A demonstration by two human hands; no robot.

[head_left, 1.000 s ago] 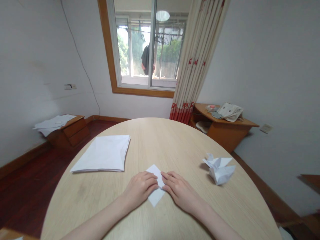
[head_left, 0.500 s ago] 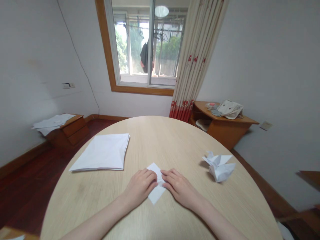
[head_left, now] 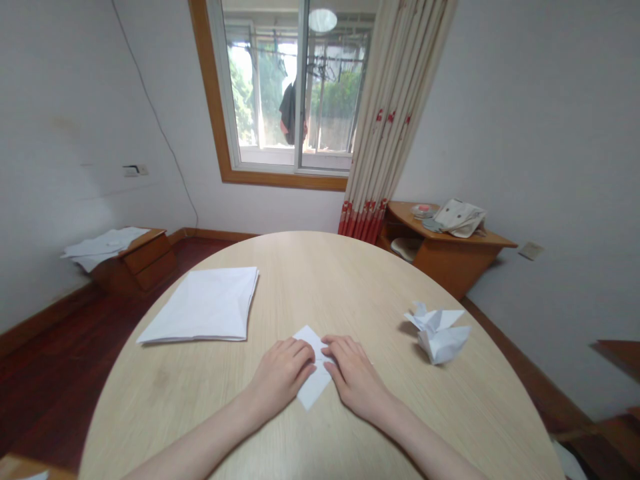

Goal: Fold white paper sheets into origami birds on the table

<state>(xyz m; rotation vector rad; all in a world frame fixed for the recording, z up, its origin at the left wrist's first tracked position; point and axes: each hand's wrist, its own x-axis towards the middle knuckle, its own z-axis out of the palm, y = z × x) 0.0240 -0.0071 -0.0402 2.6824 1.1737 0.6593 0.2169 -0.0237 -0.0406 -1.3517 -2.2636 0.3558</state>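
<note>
A small piece of folded white paper [head_left: 311,393] lies flat on the round wooden table, its corners pointing away from me and toward me. From the left, my left hand [head_left: 281,370] presses on it with bent fingers, thumb and index finger meeting near its middle. On the opposite side my right hand [head_left: 357,373] holds the paper's right edge, fingertips above and thumb just below. Both hands cover the paper's side corners, so its full outline is hidden. A crease runs across the paper between the hands.
A stack of white paper [head_left: 205,305] lies on the table [head_left: 320,267] at the left. Folded paper cranes [head_left: 440,333] sit at the right. Beyond the table stand a corner cabinet [head_left: 440,263] with a cloth bag [head_left: 460,218] and a low drawer unit [head_left: 145,257].
My right hand has shifted slightly, and its thumb now sits a little differently at the paper's right edge. My left hand and the paper have barely moved.
</note>
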